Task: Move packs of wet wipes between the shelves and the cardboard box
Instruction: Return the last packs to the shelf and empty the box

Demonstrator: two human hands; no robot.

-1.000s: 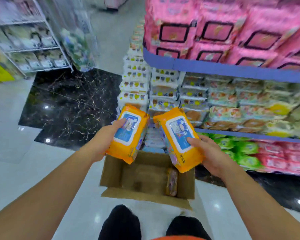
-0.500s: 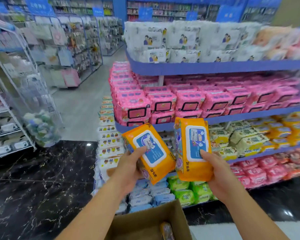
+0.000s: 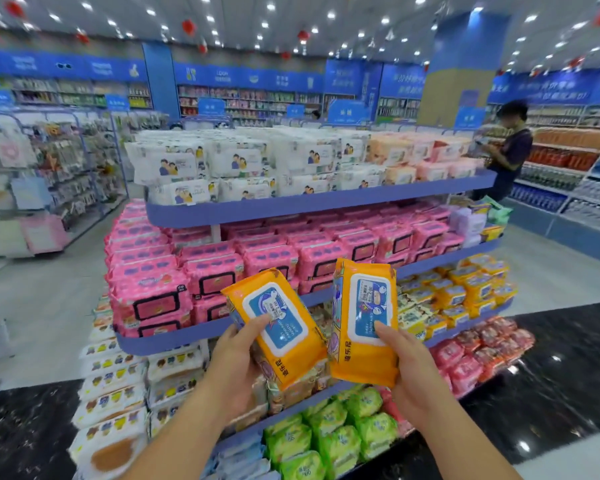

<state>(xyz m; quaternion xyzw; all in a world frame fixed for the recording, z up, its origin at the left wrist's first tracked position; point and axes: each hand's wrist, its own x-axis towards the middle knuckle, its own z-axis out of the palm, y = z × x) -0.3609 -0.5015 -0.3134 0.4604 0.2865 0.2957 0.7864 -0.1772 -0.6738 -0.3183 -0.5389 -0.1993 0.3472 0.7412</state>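
Observation:
My left hand (image 3: 234, 367) grips an orange pack of wet wipes (image 3: 278, 327) with a blue-and-white lid, tilted to the left. An identical orange pack (image 3: 366, 322) stands nearly upright in my right hand (image 3: 413, 379). Both packs are held side by side in front of the tiered blue shelves (image 3: 319, 202). Matching orange packs (image 3: 471, 289) lie on the third tier to the right. The cardboard box is out of view.
White packs (image 3: 236, 161) fill the top tier, pink packs (image 3: 215, 271) the second, green packs (image 3: 329, 434) the lowest. A person (image 3: 510, 150) stands at the shelf's far right end. A hanging-goods rack (image 3: 59, 168) lines the aisle on the left. Black floor tiles (image 3: 551, 375) border the shelf.
My view has swung up from the cardboard box on the floor to the shelves. Both hands have risen with their orange packs, and the box has dropped out of sight.

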